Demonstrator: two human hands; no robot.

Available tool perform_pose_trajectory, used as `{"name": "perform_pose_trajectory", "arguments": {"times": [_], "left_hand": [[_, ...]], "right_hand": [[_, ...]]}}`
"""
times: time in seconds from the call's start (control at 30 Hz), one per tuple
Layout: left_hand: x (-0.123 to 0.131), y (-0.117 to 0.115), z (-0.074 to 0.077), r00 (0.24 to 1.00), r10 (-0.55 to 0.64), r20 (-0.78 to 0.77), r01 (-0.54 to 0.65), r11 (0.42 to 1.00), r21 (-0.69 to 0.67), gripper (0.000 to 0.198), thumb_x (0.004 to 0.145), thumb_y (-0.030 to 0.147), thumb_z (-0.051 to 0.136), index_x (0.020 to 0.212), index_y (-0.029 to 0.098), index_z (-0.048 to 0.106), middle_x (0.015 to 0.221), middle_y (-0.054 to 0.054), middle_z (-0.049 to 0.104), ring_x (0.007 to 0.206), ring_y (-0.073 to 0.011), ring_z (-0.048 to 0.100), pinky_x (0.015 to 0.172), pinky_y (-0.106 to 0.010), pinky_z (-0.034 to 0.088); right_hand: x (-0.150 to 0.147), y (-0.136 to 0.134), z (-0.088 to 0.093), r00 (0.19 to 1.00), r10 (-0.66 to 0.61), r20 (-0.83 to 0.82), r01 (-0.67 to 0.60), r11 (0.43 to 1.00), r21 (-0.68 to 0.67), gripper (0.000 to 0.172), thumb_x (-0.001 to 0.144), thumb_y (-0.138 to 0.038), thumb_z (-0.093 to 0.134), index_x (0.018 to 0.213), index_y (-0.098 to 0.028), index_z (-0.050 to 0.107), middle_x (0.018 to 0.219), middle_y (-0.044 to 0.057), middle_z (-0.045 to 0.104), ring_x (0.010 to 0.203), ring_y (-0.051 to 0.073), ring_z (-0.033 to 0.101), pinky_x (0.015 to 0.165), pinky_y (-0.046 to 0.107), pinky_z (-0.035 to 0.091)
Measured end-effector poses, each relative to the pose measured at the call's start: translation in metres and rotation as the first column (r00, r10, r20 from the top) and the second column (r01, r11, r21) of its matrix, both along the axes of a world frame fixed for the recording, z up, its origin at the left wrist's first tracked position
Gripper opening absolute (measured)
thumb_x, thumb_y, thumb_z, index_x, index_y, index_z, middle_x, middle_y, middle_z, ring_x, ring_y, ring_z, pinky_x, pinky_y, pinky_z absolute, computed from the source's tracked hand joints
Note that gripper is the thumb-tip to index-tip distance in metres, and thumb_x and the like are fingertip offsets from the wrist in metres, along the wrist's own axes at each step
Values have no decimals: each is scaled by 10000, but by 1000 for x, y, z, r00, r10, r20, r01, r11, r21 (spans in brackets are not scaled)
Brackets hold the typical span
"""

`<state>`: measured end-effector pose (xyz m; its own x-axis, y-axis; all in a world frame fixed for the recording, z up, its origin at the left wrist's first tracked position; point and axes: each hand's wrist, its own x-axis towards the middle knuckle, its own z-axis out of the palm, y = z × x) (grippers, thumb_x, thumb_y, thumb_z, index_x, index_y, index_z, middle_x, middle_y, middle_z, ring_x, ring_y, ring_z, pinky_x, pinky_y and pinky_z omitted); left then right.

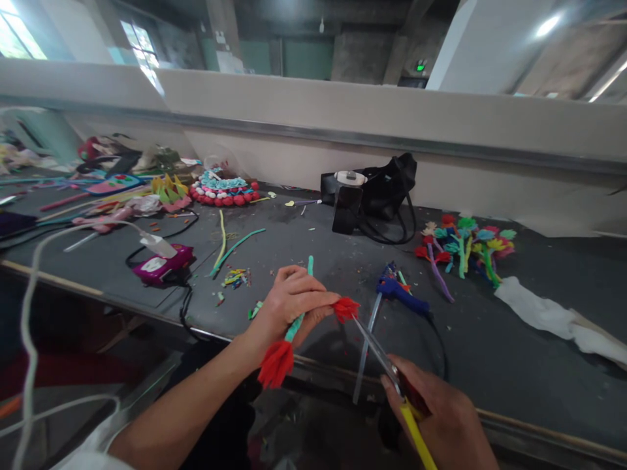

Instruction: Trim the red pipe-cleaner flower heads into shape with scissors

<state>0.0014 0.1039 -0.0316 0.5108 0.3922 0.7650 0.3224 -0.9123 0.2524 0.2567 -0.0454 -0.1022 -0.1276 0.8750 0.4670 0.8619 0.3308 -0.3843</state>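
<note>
My left hand (298, 303) is closed around a teal fuzzy stem (295, 328). A red tufted flower (275, 364) hangs from the stem's lower end, below my wrist. Between thumb and fingertips the same hand pinches a second red flower (347, 309). In my right hand (434, 411) is a pair of scissors (379, 352) with yellow on the handle. The blade tips touch or lie very near the second flower's petals. Whether a stem joins the two red flowers is hidden by my fingers.
A blue glue gun (401, 295) with a clear glue stick (367, 346) lies beyond the scissors. Colourful fuzzy flowers (463, 245) lie at the right. A purple power socket (164, 264) with cables sits left. A black bag (392, 189) stands against the partition.
</note>
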Motion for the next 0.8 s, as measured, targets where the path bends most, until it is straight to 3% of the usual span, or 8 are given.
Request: {"name": "perform_pose_trajectory", "arguments": {"times": [0.43,0.63,0.8], "left_hand": [[-5,5,5,998,-27,-52,32,994,102,156,978,310,594,962,251,737,808,24,734,723,-102,642,986,-371,364],[-9,6,9,993,-89,-79,96,991,97,150,979,297,594,966,233,728,806,18,725,742,-106,639,993,-377,353],[-13,7,8,987,-110,-116,116,992,43,136,978,291,592,998,254,721,834,20,738,779,-112,644,1019,-381,332]], "right_hand": [[-2,-4,8,998,64,-16,-66,984,-164,269,941,-284,486,1114,-249,689,744,3,754,600,136,709,603,177,551],[-10,-7,4,997,43,-61,-50,991,-124,259,949,-256,444,1016,-225,692,704,15,739,541,121,677,539,168,491],[-10,-8,-5,993,72,-93,-83,988,-130,299,859,-136,426,1039,-224,648,712,-14,720,538,107,661,540,184,452]]}}
